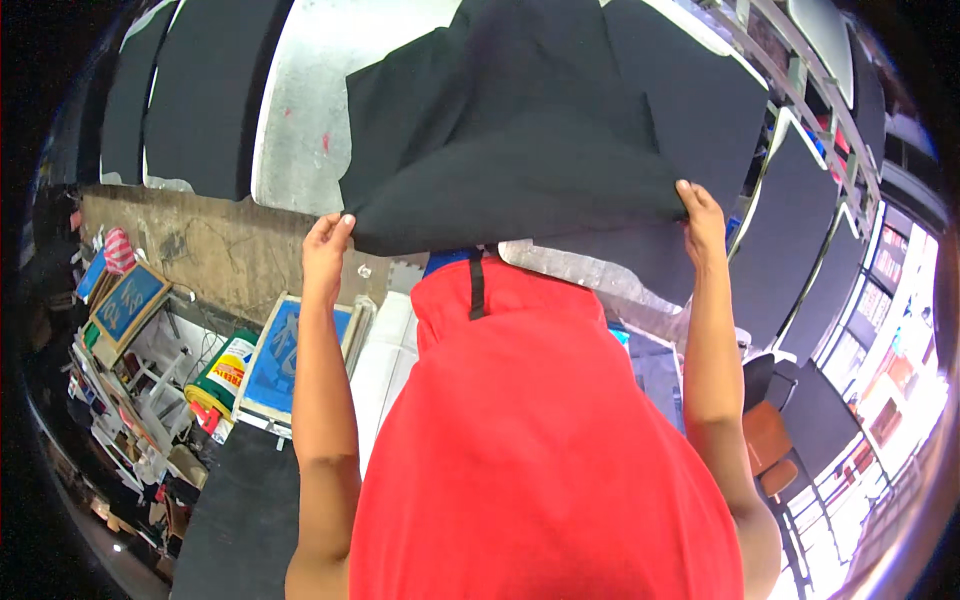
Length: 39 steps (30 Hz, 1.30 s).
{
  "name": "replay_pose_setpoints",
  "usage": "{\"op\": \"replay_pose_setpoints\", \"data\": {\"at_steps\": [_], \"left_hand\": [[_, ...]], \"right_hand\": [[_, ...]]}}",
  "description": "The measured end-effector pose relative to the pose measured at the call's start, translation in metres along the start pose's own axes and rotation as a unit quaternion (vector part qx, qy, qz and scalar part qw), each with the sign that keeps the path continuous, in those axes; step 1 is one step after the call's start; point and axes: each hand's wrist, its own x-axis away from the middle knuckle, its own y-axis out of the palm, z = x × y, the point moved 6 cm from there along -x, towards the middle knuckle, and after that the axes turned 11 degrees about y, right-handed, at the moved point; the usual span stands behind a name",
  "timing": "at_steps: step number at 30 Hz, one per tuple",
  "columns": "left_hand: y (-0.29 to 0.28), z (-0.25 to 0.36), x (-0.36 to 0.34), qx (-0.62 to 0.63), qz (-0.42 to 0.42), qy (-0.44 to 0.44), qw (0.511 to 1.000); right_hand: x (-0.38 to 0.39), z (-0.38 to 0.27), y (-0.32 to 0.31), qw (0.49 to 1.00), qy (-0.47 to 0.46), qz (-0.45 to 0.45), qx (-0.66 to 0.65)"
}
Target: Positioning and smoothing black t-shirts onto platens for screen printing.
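Observation:
My left hand [326, 240] pinches the near left corner of a black piece of fabric [500, 140]. My right hand [700, 215] grips its near right corner. The fabric spreads away from me in loose folds over a pale flat board [300, 100] and a dark-covered board [700, 120]; its near part spans between my two hands. Just below it shows the pale, worn edge of a board [570, 262]. My red clothing [540, 440] with a short black strap fills the lower middle.
More dark-covered boards [200, 90] line the back left and right [785, 240], beside a metal rail [800, 60]. Framed screens [300, 350], a green-and-yellow container [215, 375] and clutter lie at the lower left. A brown chair [765, 440] stands at the right, near bright windows.

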Motion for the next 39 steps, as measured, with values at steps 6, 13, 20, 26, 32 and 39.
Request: {"op": "replay_pose_setpoints", "data": {"at_steps": [6,13,20,26,32,39], "left_hand": [[0.003,-0.009,-0.002,-0.001,0.012,-0.004,1.0],[-0.002,0.006,-0.004,-0.045,0.024,0.046,0.998],[0.066,0.121,0.042,-0.015,0.072,0.154,0.985],[0.147,0.167,0.124,-0.052,-0.127,0.279,0.95],[0.15,0.242,0.147,-0.065,-0.163,0.467,0.866],[0.143,0.378,0.186,-0.213,-0.274,0.622,0.702]], "right_hand": [[-0.006,0.004,0.013,0.998,0.003,-0.028,-0.048],[-0.002,-0.008,0.006,0.998,-0.006,-0.059,-0.037],[0.139,-0.093,0.099,0.986,-0.152,-0.071,0.021],[0.254,-0.094,0.19,0.815,-0.4,-0.391,0.153],[0.243,-0.135,0.164,0.913,-0.321,-0.253,0.02],[0.271,-0.23,0.136,0.722,-0.627,-0.23,0.184]]}}
